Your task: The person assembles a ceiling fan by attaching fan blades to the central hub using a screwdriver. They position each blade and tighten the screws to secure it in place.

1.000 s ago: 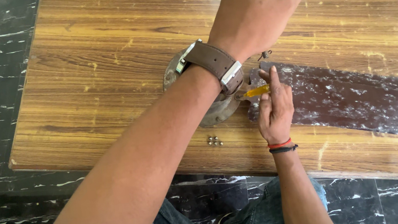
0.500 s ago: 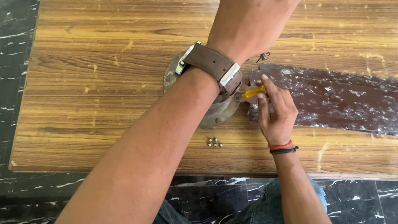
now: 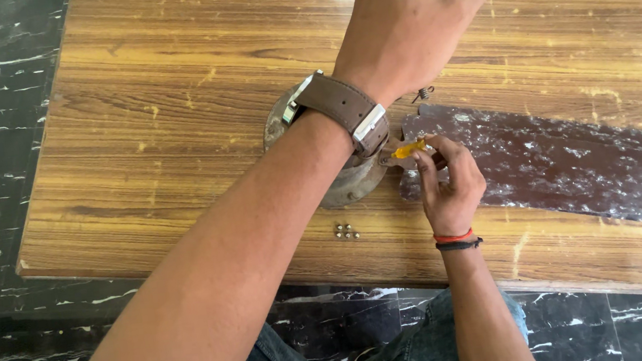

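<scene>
brown watch strap (image 3: 342, 107), yellow tool handle (image 3: 408, 148), dark white-flecked blade (image 3: 564, 163), streaked wood-grain table (image 3: 164, 102)

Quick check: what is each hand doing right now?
Left hand: closed in a fist above the wooden table; any contents hidden.
Right hand: fingers pinched on a small yellow-handled tool.

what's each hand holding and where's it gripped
The right hand pinches a small yellow-handled tool by its near end. The left hand is a closed fist; what it holds, if anything, cannot be told.
</scene>
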